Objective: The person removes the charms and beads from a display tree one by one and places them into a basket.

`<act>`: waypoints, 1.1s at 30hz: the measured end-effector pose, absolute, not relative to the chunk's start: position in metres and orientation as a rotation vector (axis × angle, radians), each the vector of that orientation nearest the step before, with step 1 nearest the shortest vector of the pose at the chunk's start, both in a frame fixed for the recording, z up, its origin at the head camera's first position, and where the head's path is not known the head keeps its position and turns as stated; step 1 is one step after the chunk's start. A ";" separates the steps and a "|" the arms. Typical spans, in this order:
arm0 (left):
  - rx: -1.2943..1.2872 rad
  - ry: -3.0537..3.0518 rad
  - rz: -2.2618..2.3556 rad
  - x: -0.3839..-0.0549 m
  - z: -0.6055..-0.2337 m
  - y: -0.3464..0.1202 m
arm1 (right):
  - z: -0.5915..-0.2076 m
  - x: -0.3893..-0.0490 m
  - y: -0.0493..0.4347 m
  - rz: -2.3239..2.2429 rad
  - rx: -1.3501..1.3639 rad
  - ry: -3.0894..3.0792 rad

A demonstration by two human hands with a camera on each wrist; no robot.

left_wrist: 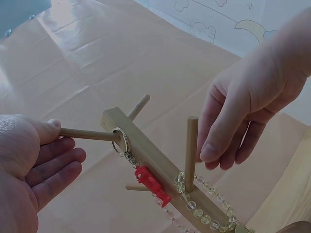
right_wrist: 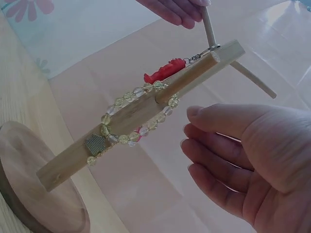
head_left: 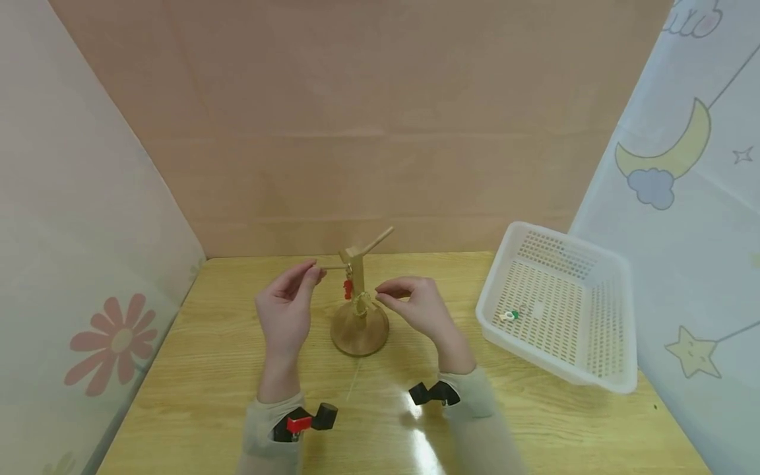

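A wooden peg stand (head_left: 359, 338) with a round base stands mid-table. My left hand (head_left: 286, 310) pinches the end of its upper left peg (left_wrist: 90, 134) between thumb and fingers. A keychain with a red figure (left_wrist: 151, 184) hangs by its metal ring at the inner end of that peg. Over a lower peg (left_wrist: 192, 150) facing me loops a pale yellow and clear bead bracelet (right_wrist: 138, 92) with a small square charm (right_wrist: 95, 144). Beside that peg, my right hand (head_left: 415, 305) is held with relaxed, slightly bent fingers and nothing between them.
At the right of the table is a white perforated basket (head_left: 620, 316). In it lies a small keychain (head_left: 509, 316) with green and white parts. Another upper peg (head_left: 378, 239) points back to the right. A pinkish-brown cloth (head_left: 380, 132) hangs behind the table.
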State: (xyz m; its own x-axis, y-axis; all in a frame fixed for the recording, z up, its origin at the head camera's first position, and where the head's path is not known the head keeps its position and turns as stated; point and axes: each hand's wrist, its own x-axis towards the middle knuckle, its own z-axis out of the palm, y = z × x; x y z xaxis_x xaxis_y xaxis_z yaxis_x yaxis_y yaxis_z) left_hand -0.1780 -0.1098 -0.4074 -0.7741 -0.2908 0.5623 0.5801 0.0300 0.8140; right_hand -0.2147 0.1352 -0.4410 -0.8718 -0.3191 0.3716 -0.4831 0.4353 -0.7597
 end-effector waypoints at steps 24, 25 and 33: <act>-0.286 -1.614 -1.790 -0.181 -0.409 -0.108 | -0.450 -0.218 0.129 1.555 0.811 -2.515; -0.284 -1.613 -1.791 -0.181 -0.409 -0.108 | -0.450 -0.217 0.129 1.557 0.820 -2.514; -0.259 -1.583 -1.826 -0.182 -0.407 -0.106 | -0.454 -0.219 0.124 1.529 0.871 -2.494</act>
State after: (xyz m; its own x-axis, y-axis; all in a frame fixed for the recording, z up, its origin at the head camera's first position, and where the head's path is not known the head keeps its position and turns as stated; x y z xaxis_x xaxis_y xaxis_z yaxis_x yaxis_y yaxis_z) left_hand -0.1816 -0.1057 -0.4072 -0.7377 -0.3682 0.5659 0.6123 -0.0119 0.7905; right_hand -0.2189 0.1243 -0.4536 -0.8334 -0.4205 0.3585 -0.5103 0.3365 -0.7914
